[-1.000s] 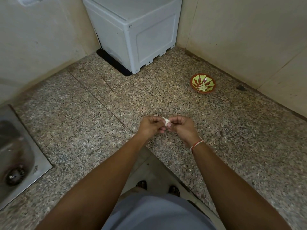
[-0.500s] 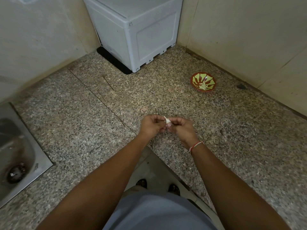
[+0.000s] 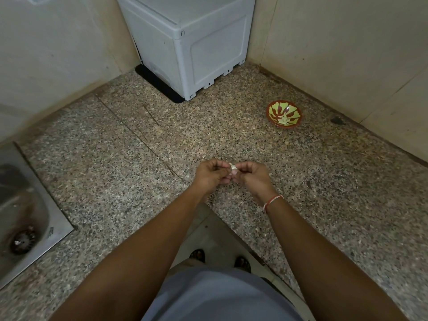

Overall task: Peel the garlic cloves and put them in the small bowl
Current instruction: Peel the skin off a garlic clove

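Peeling step: left hand point(image 3: 212, 174) and right hand point(image 3: 251, 177) fingers pinch one small white garlic clove point(image 3: 233, 168). Next, probably: strip skin, carry clove right-forward to the red-and-green patterned small bowl point(image 3: 284, 114).

My feed dim, flat indoor light; soft shadows under white box point(image 3: 185, 42); edges bowed by wide lens; sharp centre.

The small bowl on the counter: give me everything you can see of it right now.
The small bowl is round and shallow, with a reddish-brown rim and outer wall and a light green inside painted with reddish-brown streaks. It looks like glazed ceramic. It stands upright on the speckled stone counter, near the wall at the far right, well apart from both hands. A few pale pieces, apparently peeled garlic, lie at its bottom. Nothing else touches it.
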